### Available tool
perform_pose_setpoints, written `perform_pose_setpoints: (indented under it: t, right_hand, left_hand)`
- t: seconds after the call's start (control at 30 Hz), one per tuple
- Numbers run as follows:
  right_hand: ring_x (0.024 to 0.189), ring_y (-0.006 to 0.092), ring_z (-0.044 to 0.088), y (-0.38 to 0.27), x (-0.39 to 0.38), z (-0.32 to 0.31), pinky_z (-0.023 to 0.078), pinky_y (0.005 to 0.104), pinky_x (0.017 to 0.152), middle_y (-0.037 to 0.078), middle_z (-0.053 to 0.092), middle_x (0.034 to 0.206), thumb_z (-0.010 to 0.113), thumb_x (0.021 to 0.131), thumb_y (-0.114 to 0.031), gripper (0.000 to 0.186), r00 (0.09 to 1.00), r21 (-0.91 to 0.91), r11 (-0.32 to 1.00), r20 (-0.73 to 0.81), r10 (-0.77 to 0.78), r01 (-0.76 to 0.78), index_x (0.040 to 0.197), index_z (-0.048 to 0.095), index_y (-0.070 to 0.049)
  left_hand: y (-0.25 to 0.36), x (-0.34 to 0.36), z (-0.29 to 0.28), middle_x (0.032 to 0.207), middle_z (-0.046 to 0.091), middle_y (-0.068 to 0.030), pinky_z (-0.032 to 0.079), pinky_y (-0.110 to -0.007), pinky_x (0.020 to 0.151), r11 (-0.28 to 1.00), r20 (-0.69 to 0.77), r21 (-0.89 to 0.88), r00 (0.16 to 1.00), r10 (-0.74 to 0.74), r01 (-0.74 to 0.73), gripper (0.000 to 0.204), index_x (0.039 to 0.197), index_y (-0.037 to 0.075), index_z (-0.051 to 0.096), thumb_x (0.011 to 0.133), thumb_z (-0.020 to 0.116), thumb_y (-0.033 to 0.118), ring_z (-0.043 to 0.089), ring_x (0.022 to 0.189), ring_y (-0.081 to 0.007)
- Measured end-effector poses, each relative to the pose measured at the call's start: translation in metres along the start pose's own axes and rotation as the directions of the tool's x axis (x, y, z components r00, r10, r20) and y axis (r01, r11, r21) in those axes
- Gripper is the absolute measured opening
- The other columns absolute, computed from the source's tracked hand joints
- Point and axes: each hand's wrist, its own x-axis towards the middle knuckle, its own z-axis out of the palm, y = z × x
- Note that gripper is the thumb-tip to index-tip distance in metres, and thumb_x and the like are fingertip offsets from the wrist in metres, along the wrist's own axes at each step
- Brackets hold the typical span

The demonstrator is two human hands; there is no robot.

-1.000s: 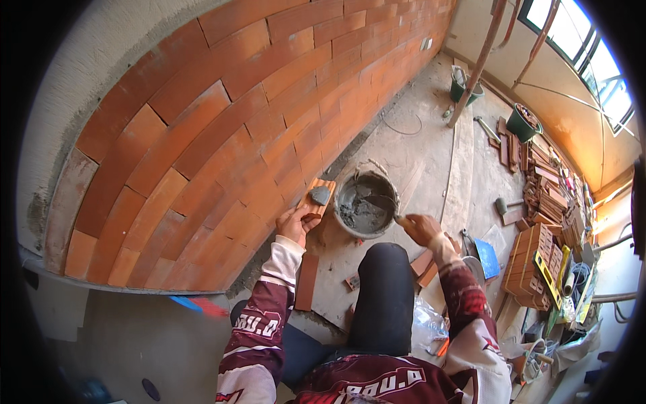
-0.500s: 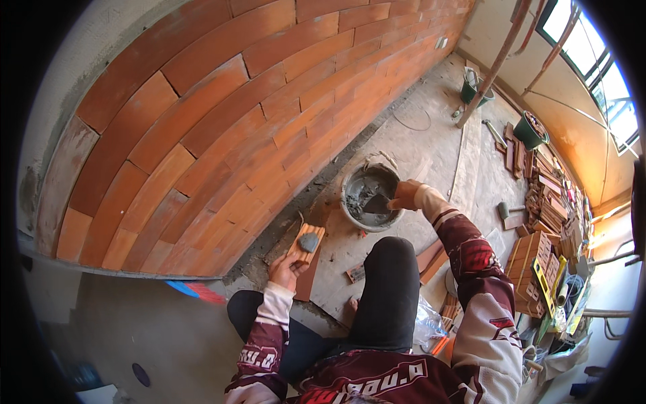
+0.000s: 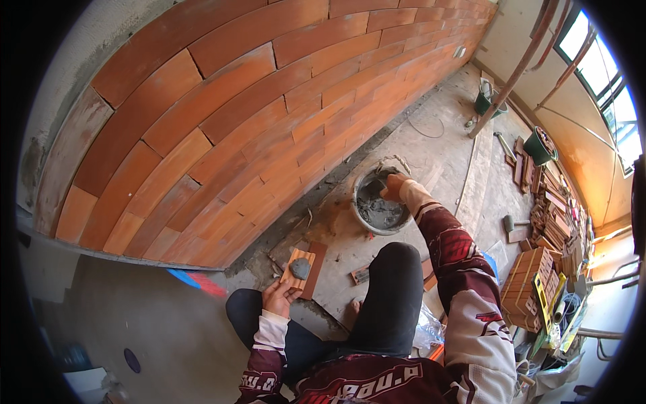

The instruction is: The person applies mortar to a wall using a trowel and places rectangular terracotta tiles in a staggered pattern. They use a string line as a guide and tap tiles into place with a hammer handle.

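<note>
My left hand [image 3: 276,296] grips a ridged orange tile [image 3: 302,257] with a lump of grey mortar [image 3: 299,268] on its top face. A darker reddish tile [image 3: 314,283] lies just beneath it. Farther forward, a round bucket [image 3: 358,207] holds wet grey mortar [image 3: 380,212] with an uneven surface. My right hand [image 3: 396,188] is closed on a trowel inside the upper part of that bucket; most of the tool is hidden by the hand and mortar.
A wall of orange brick tiles [image 3: 168,121] runs along the left. Piles of loose tiles [image 3: 545,195], a stack of bricks [image 3: 523,286], green buckets [image 3: 538,148] and a mallet [image 3: 515,225] lie to the right. Metal poles [image 3: 511,81] stand near the window.
My right hand has risen with the trowel from the bucket's right edge into its upper part. My left hand has drawn the tile back toward me, away from the bucket.
</note>
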Motion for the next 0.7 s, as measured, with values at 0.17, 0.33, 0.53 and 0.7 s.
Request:
perform_pose_setpoints:
  t: [0.17, 0.33, 0.53, 0.7]
  right_hand:
    - [0.058, 0.0231, 0.064, 0.028, -0.013, 0.007, 0.051, 0.036, 0.053, 0.014, 0.064, 0.067, 0.064, 0.078, -0.047, 0.051, 0.999, 0.27, 0.963, 0.046, -0.03, 0.016, 0.074, 0.068, 0.004]
    - [0.046, 0.0156, 0.055, 0.045, -0.041, 0.033, 0.044, 0.0306, 0.042, 0.007, 0.057, 0.056, 0.065, 0.079, -0.053, 0.055, 0.997, 0.588, 0.807, 0.08, 0.017, -0.061, 0.066, 0.066, 0.0]
    - [0.045, 0.0134, 0.052, 0.047, -0.08, 0.076, 0.039, 0.029, 0.039, 0.007, 0.06, 0.063, 0.061, 0.088, -0.037, 0.038, 0.977, 0.826, 0.523, 0.166, 0.133, -0.212, 0.081, 0.069, 0.0]
    - [0.047, 0.0118, 0.05, 0.078, -0.094, 0.128, 0.039, 0.027, 0.041, 0.006, 0.061, 0.072, 0.058, 0.09, -0.033, 0.034, 0.996, 0.995, 0.045, 0.091, 0.023, -0.092, 0.098, 0.069, -0.002]
  left_hand:
    - [-0.008, 0.003, -0.001, 0.095, 0.064, -0.0107, 0.056, -0.035, 0.077, 1.0, 0.034, -0.018, 0.999, 0.016, -0.016, 0.021, 0.111, -0.002, 0.058, 0.093, 0.055, 0.009, 0.065, 0.085, -0.0203]
    - [-0.007, 0.011, 0.018, 0.099, 0.065, -0.009, 0.057, -0.034, 0.076, 1.0, 0.072, 0.004, 0.997, -0.011, 0.011, 0.023, 0.114, -0.002, 0.059, 0.094, 0.056, 0.01, 0.065, 0.088, -0.018]
    - [-0.005, 0.055, 0.055, 0.103, 0.063, -0.01, 0.057, -0.036, 0.079, 1.0, 0.1, 0.004, 0.995, -0.021, 0.021, 0.024, 0.113, -0.001, 0.058, 0.093, 0.057, 0.012, 0.064, 0.091, -0.0208]
    - [-0.001, 0.107, 0.107, 0.095, 0.065, -0.0092, 0.057, -0.035, 0.076, 1.0, 0.152, 0.013, 0.988, -0.028, 0.027, 0.017, 0.104, 0.001, 0.06, 0.092, 0.059, 0.013, 0.065, 0.087, -0.0207]
